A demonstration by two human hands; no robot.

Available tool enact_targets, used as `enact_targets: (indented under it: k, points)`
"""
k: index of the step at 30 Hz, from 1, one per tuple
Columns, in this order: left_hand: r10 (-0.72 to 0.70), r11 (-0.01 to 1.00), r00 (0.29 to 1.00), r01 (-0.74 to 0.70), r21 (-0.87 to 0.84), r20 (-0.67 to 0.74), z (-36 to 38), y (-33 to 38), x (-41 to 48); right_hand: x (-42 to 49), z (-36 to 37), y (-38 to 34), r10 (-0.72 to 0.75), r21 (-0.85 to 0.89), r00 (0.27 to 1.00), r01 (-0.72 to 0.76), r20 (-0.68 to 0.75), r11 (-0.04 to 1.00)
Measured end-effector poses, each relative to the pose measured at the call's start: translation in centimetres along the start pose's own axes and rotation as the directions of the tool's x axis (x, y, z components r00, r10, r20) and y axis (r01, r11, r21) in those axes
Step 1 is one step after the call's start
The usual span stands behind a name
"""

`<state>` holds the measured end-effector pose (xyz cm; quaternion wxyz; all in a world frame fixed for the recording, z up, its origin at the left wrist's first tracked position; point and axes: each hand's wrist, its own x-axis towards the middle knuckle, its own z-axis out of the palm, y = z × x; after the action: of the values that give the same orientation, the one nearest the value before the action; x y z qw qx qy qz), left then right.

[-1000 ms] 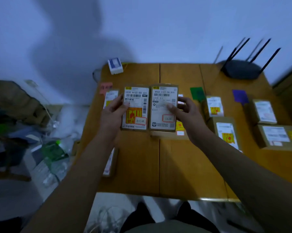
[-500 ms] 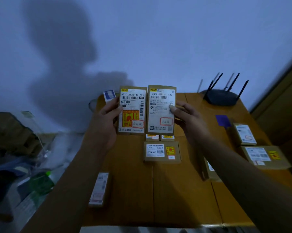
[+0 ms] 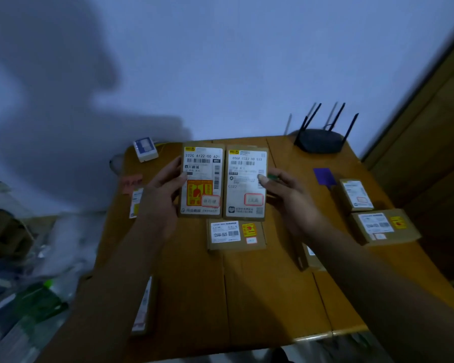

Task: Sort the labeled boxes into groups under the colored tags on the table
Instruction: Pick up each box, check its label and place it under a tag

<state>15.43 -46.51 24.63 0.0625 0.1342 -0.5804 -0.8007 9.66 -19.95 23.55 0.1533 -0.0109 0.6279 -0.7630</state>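
My left hand [image 3: 159, 203] grips a cardboard box with an orange sticker on its label [image 3: 202, 180], held up above the wooden table [image 3: 260, 297]. Beside it, my right hand [image 3: 291, 203] grips a second box with a white label [image 3: 245, 183]; the two boxes touch side by side, labels facing me. A pink tag [image 3: 132, 182] lies at the table's left, a purple tag [image 3: 324, 176] at the right, and a sliver of green tag [image 3: 273, 176] shows behind my right thumb. Another labeled box [image 3: 236, 235] lies flat just below the held pair.
Two labeled boxes [image 3: 355, 196] [image 3: 384, 226] lie under the purple tag. One box [image 3: 136, 203] sits under the pink tag, another [image 3: 143, 307] near the left front edge. A black router [image 3: 320, 140] and a small white-blue box [image 3: 145, 148] stand at the back. Clutter fills the floor at left.
Both hands lifted the two boxes off the table and hold them up side by side. The camera tilted upward, so more wall shows.
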Motion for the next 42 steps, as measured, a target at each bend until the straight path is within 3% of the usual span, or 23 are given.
enact_targets:
  k: [6,11,21,27,30,36,42]
  points:
    - [-0.262,0.964,0.965,0.262,0.042,0.002,1.0,-5.7,0.5,-1.8,-3.3,4.1,0.103,-0.018,0.989,-0.105,-0.107,0.994]
    - [-0.393,0.917,0.919,0.392,0.073,0.005,3.5,-10.5,0.6,-2.1,-7.7,7.8,0.222,0.025,0.96,-0.221,-0.168,0.975]
    - [-0.473,0.868,0.88,0.475,0.143,-0.051,12.7,-18.1,3.6,2.2,-20.2,8.8,0.282,-0.072,0.949,-0.294,-0.143,0.953]
    - [-0.484,0.858,0.863,0.5,0.114,-0.146,18.8,-21.0,6.7,11.5,-29.4,8.0,0.264,-0.042,0.909,-0.293,-0.324,0.955]
    - [-0.488,0.856,0.857,0.507,0.103,-0.165,20.8,-22.1,8.0,16.4,-32.3,9.1,0.283,-0.074,0.897,-0.326,-0.339,0.943]
    - [-0.5,0.853,0.844,0.519,0.058,-0.196,22.9,-23.9,10.1,21.8,-34.1,13.9,0.372,-0.177,0.868,-0.443,-0.327,0.879]
    - [-0.482,0.866,0.853,0.498,0.036,-0.2,23.7,-23.6,10.5,22.7,-33.2,16.6,0.378,-0.249,0.886,-0.443,-0.268,0.861]
